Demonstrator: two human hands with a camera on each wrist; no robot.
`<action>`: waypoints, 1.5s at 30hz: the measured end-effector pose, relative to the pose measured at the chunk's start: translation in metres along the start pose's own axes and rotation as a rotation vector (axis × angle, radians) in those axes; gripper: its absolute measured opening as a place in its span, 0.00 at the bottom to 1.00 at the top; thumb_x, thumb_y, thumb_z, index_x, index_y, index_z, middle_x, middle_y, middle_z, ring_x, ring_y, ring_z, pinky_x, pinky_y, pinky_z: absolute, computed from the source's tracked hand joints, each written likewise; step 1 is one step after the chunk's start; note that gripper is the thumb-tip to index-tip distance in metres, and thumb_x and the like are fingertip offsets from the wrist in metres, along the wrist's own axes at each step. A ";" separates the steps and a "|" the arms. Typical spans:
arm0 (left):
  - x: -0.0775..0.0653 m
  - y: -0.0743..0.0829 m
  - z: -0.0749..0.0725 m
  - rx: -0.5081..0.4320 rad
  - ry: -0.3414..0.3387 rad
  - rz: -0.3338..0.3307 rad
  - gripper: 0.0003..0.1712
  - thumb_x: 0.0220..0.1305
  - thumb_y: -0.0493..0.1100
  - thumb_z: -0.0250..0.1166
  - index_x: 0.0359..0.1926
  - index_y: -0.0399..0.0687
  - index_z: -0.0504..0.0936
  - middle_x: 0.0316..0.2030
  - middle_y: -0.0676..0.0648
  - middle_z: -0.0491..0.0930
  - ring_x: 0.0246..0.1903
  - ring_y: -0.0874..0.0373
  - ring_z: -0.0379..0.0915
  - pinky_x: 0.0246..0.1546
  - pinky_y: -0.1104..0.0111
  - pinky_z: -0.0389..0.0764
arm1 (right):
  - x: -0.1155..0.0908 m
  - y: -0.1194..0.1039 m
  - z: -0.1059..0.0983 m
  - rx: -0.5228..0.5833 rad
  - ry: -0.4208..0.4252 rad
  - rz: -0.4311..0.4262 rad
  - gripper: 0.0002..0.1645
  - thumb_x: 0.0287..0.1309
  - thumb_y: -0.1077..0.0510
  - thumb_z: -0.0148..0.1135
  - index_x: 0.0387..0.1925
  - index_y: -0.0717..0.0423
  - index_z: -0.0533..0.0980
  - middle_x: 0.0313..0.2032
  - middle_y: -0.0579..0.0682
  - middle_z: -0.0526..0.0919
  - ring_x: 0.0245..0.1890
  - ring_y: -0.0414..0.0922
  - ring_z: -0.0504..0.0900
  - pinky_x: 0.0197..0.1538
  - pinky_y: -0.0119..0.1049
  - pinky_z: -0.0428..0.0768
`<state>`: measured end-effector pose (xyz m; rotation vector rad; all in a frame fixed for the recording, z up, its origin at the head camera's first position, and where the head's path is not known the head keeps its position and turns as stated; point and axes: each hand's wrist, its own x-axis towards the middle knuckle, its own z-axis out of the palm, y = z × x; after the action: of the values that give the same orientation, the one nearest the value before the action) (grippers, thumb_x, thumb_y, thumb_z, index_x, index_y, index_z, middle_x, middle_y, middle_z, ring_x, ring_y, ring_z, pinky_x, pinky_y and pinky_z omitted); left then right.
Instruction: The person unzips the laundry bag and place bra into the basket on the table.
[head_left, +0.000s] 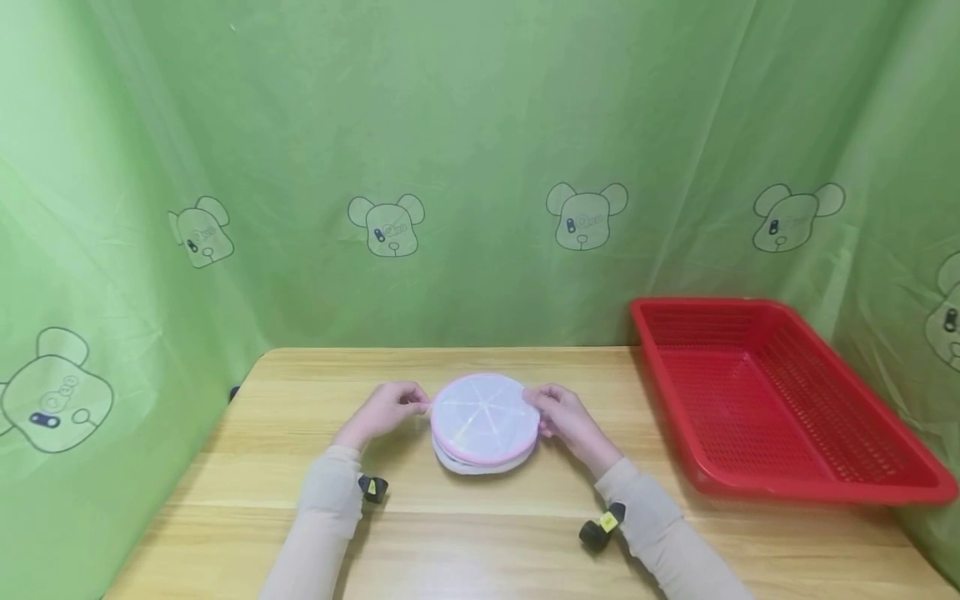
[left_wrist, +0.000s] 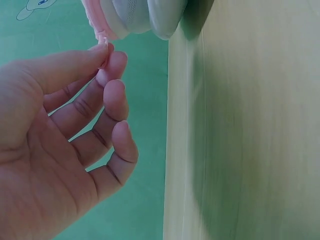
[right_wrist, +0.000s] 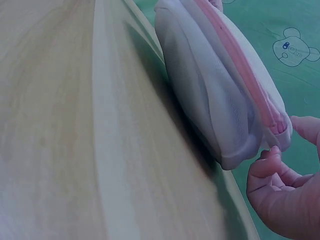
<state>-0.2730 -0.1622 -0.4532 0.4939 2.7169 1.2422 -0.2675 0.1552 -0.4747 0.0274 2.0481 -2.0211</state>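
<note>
Green curtain (head_left: pixel 480 125), printed with line-drawn bear faces, hangs behind and to both sides of the pale wooden table (head_left: pixel 450 550). On the table's right part sits a red basket (head_left: pixel 825 492) with slotted walls, well apart from the hands. Near the middle, a round white bag (head_left: pixel 483 425) is held between the two hands, its flat top tilted a little toward the person; whether its underside touches the wood is hard to tell.

The person's right hand (head_left: pixel 573 421) grips the bag's right edge, thumb on top and fingers bent beneath. The left hand (head_left: pixel 384 410) works from the opposite side, thumb and index finger pinched together while the other fingers curl loosely, holding nothing. Around the bag's rim runs a pink band (right_wrist: pixel 245 70), which looks like a zip. Smallest is the pinkish tab (left_wrist: pixel 103 42) caught between the left fingertips at that rim.

That narrow pinch seems the weak point: a sharp tug could pull the tab free. A slack right grip would probably let the whole bag turn, and soft cloth bunched beside the band might snag if pulled askew.
</note>
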 end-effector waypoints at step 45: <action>0.041 0.006 0.017 -0.023 0.130 -0.039 0.05 0.64 0.40 0.64 0.38 0.45 0.83 0.37 0.47 0.84 0.38 0.56 0.77 0.42 0.64 0.81 | 0.002 0.003 -0.002 0.010 -0.067 -0.012 0.17 0.65 0.63 0.56 0.50 0.72 0.69 0.20 0.42 0.73 0.17 0.33 0.66 0.20 0.23 0.66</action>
<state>-0.3057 -0.1325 -0.4585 0.3677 2.8001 1.3387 -0.2696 0.1568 -0.4777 -0.0498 2.0025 -2.0110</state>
